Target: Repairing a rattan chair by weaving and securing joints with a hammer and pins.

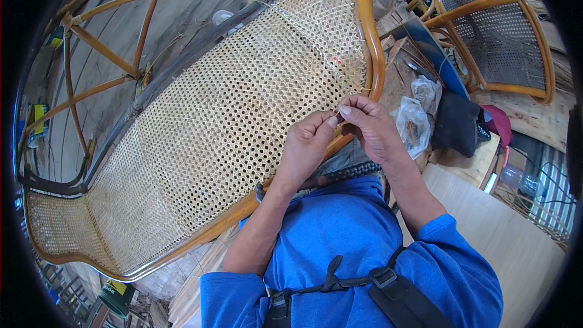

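Head view — both hands pinch a thin cane strand (337, 111) at the woven seat's (243, 103) right rim; left hand (306, 146) and right hand (370, 124) touch, equally near.

**A cane furniture workshop**

Under the hands (340, 130) lies a rattan lounge frame (373, 54) with woven cane webbing (231, 115). Beyond the right hand stands a finished cane chair (504, 36); bagged supplies (416, 118) and loose strands sit just beside it on plank benches (486, 231).

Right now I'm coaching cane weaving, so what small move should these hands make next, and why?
Probably draw the thin cane strand snug toward the rim: the left hand and right hand pinch it together at the woven panel's edge.
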A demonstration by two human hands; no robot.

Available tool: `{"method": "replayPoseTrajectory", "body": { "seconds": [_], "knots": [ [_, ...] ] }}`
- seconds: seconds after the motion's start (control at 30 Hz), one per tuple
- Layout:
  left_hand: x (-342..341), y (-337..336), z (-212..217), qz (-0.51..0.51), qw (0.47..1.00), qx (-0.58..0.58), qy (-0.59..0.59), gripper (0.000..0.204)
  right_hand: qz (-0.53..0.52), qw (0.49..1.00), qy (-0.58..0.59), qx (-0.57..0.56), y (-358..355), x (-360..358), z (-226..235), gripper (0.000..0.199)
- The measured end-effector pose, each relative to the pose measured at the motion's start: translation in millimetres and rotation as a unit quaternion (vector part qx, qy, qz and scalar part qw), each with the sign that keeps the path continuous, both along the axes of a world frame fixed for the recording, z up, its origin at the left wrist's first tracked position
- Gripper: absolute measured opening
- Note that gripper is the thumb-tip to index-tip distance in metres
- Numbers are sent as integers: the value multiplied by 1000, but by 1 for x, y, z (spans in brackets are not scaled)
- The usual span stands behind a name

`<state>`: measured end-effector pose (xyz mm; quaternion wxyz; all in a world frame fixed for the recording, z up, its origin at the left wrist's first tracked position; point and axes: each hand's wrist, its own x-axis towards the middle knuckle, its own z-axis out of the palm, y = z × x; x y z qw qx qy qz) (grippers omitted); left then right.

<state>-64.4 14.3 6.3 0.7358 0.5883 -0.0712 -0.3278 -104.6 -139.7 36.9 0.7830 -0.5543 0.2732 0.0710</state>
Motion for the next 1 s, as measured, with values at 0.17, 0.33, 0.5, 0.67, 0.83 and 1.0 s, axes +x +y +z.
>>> {"method": "replayPoseTrajectory", "body": {
  "seconds": [0.17,0.33,0.5,0.67,0.83,1.0],
  "knots": [
    [-2,-1,12,26,992,-53,116,16,-30,998,22,58,6,-2,17,11],
    [-3,-3,22,58,977,-85,187,14,-1,998,-5,-67,12,-2,29,12],
    [-1,-2,25,37,973,-104,201,13,-1,1000,-8,-8,5,-4,23,12],
    [-4,-4,30,40,998,-22,48,11,-6,992,7,122,3,-4,18,11],
    [5,-2,21,-4,995,48,-83,11,-21,997,36,68,1,0,19,12],
    [25,-7,5,-8,994,60,-88,14,39,989,-33,-136,0,14,9,11]
  ]
}}
